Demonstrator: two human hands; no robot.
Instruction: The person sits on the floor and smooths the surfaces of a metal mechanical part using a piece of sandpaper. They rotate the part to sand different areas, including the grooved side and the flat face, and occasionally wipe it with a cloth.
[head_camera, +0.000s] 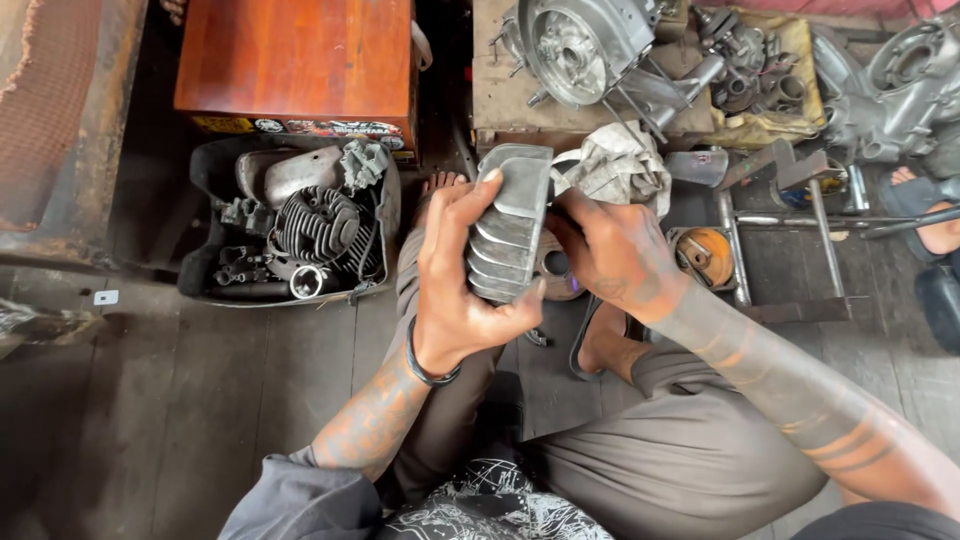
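I hold a grey finned metal engine cylinder (510, 225) upright above my lap, between both hands. My left hand (460, 275) wraps its near side, thumb under the lower fins and fingers over the top edge. My right hand (612, 255) grips its right side from behind, fingers partly hidden by the cylinder. A black band circles my left wrist. I sit on the floor with my knees bent and bare feet out in front.
A black tray (205, 270) of dark engine parts lies at left, below a red-brown box (300, 55). A crankcase (580, 45) on a wooden board, a dirty rag (620, 160), metal rods (825, 235) and an orange round part (708, 255) lie ahead. Another person's sandalled foot (925, 205) shows at right.
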